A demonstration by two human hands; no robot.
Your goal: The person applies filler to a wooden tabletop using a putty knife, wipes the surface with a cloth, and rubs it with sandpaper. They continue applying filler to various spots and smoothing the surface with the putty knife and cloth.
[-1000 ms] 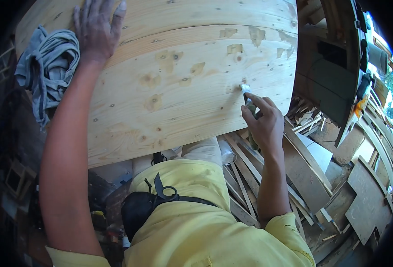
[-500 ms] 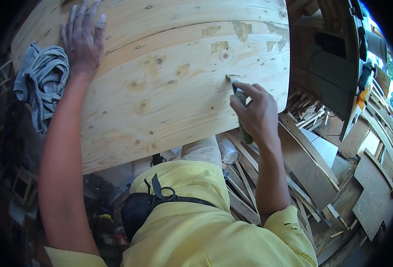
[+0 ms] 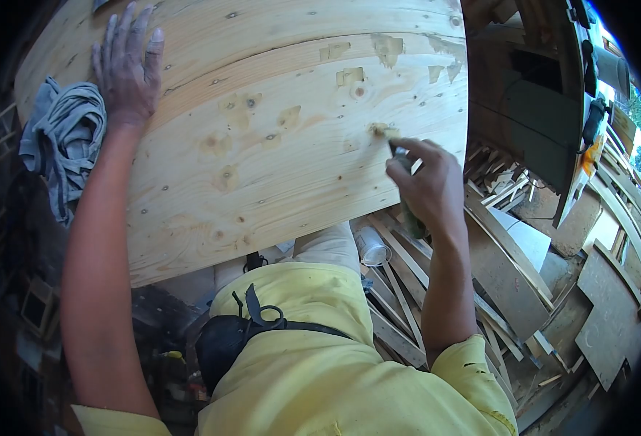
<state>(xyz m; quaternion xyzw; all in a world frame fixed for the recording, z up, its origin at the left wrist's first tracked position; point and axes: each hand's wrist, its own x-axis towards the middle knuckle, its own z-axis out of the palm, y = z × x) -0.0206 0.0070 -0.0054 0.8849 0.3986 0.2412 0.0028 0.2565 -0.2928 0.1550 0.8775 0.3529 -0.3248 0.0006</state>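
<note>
My left hand (image 3: 127, 81) lies flat on the pale wooden panel (image 3: 284, 171), fingers stretched toward its far edge. Close by its wrist, a bundled grey-blue cloth (image 3: 65, 134) hangs over the panel's left side. My right hand (image 3: 431, 182) is wrapped round the handle of a putty knife (image 3: 413, 222), whose blade end meets the wood at a fresh smear of tan filler (image 3: 378, 131). Other filler patches (image 3: 388, 49) cover knots and spots across the panel.
Below the panel on the right stands a clear plastic cup (image 3: 373, 249) among wood offcuts (image 3: 400, 305). Sheets of board (image 3: 614, 312) lie farther right. A dark cabinet-like piece (image 3: 531, 123) stands beyond the panel's right edge.
My right hand with the putty knife has shifted slightly right and down, and a tan smear now shows at the blade's spot. My left hand stays flat on the panel.
</note>
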